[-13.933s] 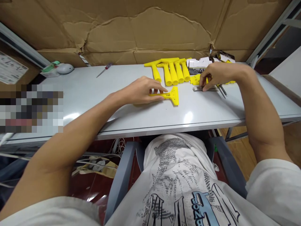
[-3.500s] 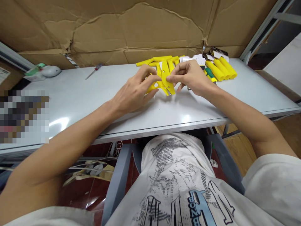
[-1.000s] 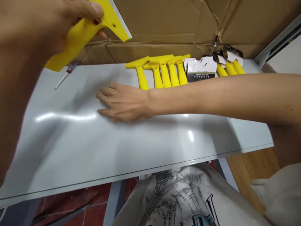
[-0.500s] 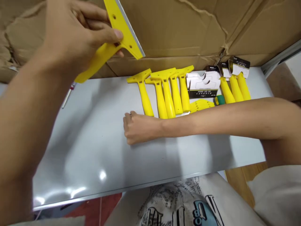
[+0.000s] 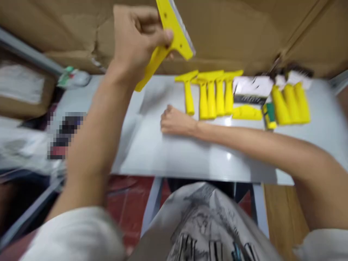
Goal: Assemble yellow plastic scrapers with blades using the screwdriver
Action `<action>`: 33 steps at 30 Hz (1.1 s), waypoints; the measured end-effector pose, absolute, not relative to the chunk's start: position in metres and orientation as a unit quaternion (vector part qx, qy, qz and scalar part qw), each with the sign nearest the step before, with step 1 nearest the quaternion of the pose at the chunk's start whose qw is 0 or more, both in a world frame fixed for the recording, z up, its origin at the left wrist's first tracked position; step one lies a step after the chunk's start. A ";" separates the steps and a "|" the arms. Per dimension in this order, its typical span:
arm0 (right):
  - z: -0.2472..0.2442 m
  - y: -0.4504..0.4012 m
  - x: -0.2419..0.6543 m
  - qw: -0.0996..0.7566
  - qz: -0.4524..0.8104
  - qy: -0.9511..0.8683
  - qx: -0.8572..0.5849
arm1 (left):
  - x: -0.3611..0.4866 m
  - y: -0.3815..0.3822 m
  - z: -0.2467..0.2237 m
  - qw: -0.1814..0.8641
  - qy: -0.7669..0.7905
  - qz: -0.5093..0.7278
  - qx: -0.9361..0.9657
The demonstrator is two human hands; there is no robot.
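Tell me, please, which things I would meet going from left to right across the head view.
Brown cardboard box with a white label, white rounded object, left hand holding a yellow plastic scraper, row of five yellow T-shaped plastic tools, white-and-black paper cards, small green-and-yellow object, three yellow plastic handles.

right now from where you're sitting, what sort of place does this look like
Probably a small workshop, at a workbench: several yellow T-shaped tools lie in a row on a pale table, beside a stack of black-and-white cards.
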State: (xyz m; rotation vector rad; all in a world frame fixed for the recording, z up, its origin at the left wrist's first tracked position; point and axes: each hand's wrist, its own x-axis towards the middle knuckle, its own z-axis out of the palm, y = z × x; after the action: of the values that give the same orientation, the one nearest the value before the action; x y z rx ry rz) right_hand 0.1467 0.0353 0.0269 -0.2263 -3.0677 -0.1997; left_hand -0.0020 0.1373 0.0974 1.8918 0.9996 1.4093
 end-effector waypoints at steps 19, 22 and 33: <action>-0.010 0.010 0.225 0.219 -0.123 -0.918 -0.308 | -0.020 0.080 0.044 0.290 0.428 0.552 0.654; -0.021 -0.002 0.237 0.236 -0.109 -0.916 -0.305 | -0.023 0.074 0.038 0.289 0.429 0.552 0.654; -0.019 -0.007 0.224 0.173 -0.102 -0.933 -0.299 | -0.025 0.063 0.025 0.338 0.432 0.571 0.611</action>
State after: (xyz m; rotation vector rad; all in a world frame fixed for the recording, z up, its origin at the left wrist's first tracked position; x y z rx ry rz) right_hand 0.2239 -0.0075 -0.0193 -0.8489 -2.6453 -0.2905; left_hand -0.0254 0.0634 0.0250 1.5916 1.1260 1.4870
